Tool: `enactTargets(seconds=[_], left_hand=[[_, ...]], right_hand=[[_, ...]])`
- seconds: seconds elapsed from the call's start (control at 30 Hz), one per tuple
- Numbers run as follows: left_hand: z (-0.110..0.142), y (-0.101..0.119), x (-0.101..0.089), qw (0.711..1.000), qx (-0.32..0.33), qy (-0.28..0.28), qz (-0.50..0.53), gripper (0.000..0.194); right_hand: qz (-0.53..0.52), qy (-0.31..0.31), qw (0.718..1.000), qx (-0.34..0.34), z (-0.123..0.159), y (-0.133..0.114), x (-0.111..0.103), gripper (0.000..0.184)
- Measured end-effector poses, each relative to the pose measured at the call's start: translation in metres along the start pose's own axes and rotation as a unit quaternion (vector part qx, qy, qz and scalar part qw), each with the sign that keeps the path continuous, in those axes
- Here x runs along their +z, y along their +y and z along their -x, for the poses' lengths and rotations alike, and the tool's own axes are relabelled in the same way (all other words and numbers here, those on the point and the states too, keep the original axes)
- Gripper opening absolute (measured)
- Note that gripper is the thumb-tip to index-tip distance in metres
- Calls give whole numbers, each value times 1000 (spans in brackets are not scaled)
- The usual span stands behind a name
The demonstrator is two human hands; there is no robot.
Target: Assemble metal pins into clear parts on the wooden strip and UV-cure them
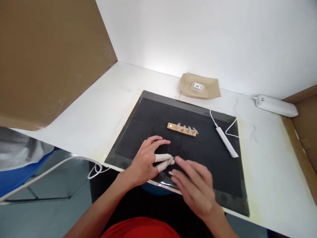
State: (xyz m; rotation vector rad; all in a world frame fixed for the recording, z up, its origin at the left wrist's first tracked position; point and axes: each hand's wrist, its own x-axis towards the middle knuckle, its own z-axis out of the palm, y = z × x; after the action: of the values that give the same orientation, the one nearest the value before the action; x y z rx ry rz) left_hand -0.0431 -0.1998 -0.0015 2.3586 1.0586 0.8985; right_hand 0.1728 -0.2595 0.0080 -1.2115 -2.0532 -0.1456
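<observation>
My left hand [146, 162] rests on the near edge of a black mat [148, 115]. Its thumb and forefinger wear white finger cots and are pinched together; what they hold, if anything, is too small to make out. My right hand [195, 186] hovers just right of that pinch, fingers stretched out and slightly smeared, its fingertips almost touching the cots. Farther back on the mat lies a small wooden strip [182, 129] carrying several small clear and metal parts, apart from both hands.
A white stick-shaped device [226, 141] with a thin white cable lies on the mat's right side. Behind the mat a brown paper tray [210, 91] holds a small white packet. A white box [276, 105] sits at the back right. Cardboard sheets [49, 56] flank the white table.
</observation>
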Motion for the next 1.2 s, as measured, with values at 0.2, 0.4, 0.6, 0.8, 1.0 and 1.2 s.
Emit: enactTargets(seconds=[0.2, 0.4, 0.6, 0.8, 1.0, 1.2], left_hand=[[0, 0, 0, 1000, -1, 3, 1, 12], [0, 1, 1, 1000, -3, 3, 2, 11], [1, -1, 1, 1000, 12, -11, -19, 14], [1, 0, 1, 1000, 4, -3, -11, 12], [0, -2, 3, 999, 13, -10, -29, 13], [1, -3, 5, 999, 10, -17, -42, 14]], right_hand=[[12, 70, 991, 116, -6, 0, -1, 9], [18, 90, 989, 114, -9, 1, 2, 12], [-52, 3, 997, 50, -8, 0, 2, 14], [30, -60, 997, 35, -13, 33, -20, 12], [87, -177, 980, -31, -18, 57, -30, 14], [88, -183, 979, -28, -5, 65, -31, 17]])
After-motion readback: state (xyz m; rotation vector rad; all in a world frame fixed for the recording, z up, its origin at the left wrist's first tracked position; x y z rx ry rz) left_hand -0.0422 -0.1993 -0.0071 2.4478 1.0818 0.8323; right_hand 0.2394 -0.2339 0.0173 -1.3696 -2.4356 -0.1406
